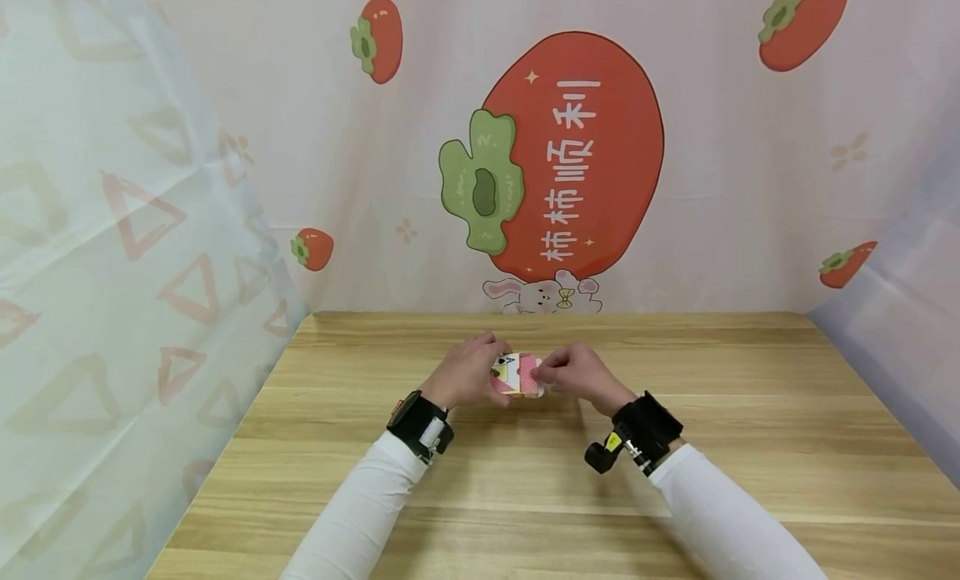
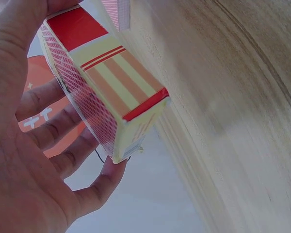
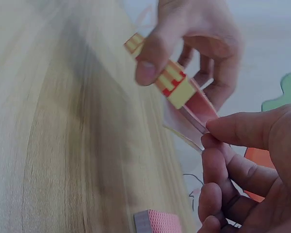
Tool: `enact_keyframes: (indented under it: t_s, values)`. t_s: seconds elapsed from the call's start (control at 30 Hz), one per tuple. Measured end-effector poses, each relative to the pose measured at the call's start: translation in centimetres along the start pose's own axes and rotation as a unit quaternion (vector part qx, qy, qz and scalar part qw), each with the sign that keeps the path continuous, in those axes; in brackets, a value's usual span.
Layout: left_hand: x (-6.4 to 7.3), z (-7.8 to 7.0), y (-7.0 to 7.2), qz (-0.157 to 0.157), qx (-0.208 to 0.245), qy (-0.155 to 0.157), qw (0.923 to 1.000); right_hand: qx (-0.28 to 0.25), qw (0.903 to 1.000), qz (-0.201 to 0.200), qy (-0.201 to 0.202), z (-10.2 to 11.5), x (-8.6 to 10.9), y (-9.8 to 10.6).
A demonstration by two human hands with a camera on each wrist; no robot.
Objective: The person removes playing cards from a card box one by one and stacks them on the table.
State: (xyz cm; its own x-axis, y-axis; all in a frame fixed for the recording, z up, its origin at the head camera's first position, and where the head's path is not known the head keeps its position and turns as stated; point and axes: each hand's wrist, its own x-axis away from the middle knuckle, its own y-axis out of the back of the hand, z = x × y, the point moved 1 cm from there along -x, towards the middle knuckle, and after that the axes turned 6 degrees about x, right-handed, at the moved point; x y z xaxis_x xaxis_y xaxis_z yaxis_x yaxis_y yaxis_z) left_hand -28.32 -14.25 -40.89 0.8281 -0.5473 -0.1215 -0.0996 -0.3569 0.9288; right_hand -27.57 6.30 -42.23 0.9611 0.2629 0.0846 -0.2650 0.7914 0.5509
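My left hand (image 1: 467, 373) grips a small playing card box (image 1: 507, 375) at the middle back of the table. Its front shows an ace, and in the left wrist view its side has red, cream and orange stripes. The thumb presses that striped side in the right wrist view, the other fingers behind. A thin grey-edged stack of cards (image 3: 192, 118) with pink faces juts from the box's end. Thumb and index finger of my right hand (image 1: 582, 375) pinch its outer end, the other fingers curled. A loose white flap (image 3: 182, 137) hangs beside it.
A pink-patterned block with a grey side, like another pack of cards (image 3: 164, 222), sits on the wooden table (image 1: 480, 497) near my right hand. A white curtain (image 1: 705, 188) with persimmon prints hangs behind the table; another curtain (image 1: 90, 272) borders the left.
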Motion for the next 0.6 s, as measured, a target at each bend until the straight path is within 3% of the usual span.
enact_keyframes:
  t_s: [0.23,0.6]
  values:
    - [0.1,0.0,0.0,0.002,-0.018,0.011,0.9998,-0.054,0.998,0.028,-0.016,-0.4,0.4,0.8]
    - [0.6,0.1,0.1,0.001,-0.019,0.017,0.9997,-0.035,0.9984,0.03,-0.031,-0.9,0.9,2.1]
